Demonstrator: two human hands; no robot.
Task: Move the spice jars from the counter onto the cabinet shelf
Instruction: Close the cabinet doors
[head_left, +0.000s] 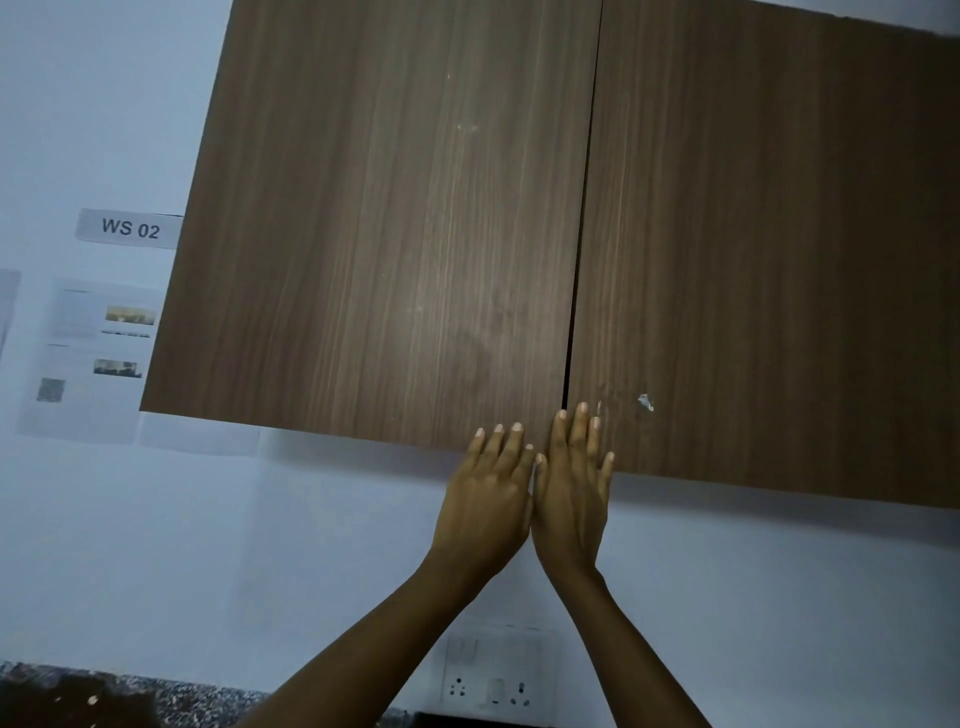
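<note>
A brown wood-grain wall cabinet fills the upper view, both doors closed: the left door (374, 223) and the right door (769, 249) meet at a thin dark seam. My left hand (485, 493) lies flat with straight fingers on the bottom edge of the left door. Beside it, my right hand (571, 488) lies flat on the bottom corner of the right door, next to the seam. Neither hand holds anything. No spice jars are in view, and the shelf is hidden behind the doors.
A white wall carries a "WS 02" label (130, 228) and printed sheets (88, 358) at the left. A socket plate (493, 680) sits low on the wall. A speckled granite counter edge (166, 696) shows at the bottom left.
</note>
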